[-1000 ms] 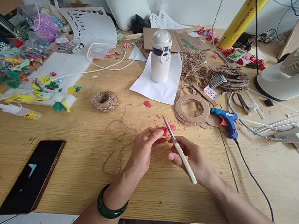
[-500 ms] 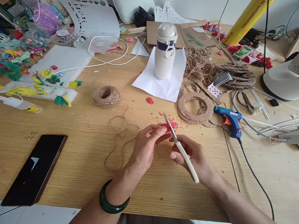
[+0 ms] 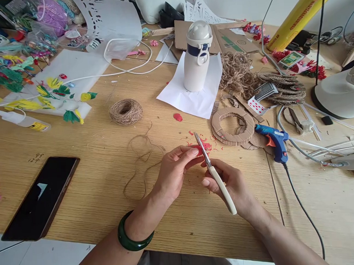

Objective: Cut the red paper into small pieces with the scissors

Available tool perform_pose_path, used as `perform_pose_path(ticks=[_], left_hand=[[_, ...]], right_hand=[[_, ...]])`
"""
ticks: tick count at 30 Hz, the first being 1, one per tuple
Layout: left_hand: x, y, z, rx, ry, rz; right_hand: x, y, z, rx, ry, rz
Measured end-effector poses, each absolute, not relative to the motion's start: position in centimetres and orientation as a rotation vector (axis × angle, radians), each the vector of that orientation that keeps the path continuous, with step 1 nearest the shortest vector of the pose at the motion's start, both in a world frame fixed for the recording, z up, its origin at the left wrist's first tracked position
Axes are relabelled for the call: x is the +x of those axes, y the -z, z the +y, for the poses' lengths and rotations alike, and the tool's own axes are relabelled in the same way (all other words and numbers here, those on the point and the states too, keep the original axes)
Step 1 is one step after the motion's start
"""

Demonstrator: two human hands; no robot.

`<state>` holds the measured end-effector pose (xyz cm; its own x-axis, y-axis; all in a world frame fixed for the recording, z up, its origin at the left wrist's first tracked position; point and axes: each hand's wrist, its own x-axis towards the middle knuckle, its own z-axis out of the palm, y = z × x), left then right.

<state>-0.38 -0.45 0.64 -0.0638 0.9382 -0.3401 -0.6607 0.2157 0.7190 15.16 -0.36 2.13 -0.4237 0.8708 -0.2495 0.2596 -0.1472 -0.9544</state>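
Note:
My left hand (image 3: 175, 169) pinches a small red piece (image 3: 199, 150) between thumb and fingers; its material is too small to tell. Scissors (image 3: 222, 189) with cream handles are gripped in my right hand (image 3: 230, 183), their blades pointing away from me and lying against the red piece. The blades look nearly closed. Thin red scraps (image 3: 206, 145) are scattered on the table just beyond the blades. A separate red rounded piece (image 3: 178, 117) lies farther off. Left of my hands, a loose strand of twine (image 3: 142, 149) curls over the wood.
A twine coil (image 3: 126, 112) and a phone (image 3: 40, 197) lie to the left. A white bottle (image 3: 198, 65) stands on paper (image 3: 175, 95) ahead. Rightward are a cardboard ring (image 3: 216, 132), a blue glue gun (image 3: 278, 143) with its cord, and a white appliance (image 3: 339, 94).
The view has shifted very slightly. Both hands keep nearly the same pose, with the scissors still against the red piece.

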Motion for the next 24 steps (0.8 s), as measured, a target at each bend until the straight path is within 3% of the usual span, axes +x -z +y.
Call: perform_pose_path(ticks=[24], left_hand=[[-0.75, -0.79, -0.25, 0.417, -1.325, 0.957]], right_hand=[[15.54, -2.25, -0.06, -1.338, -1.608, -1.681]])
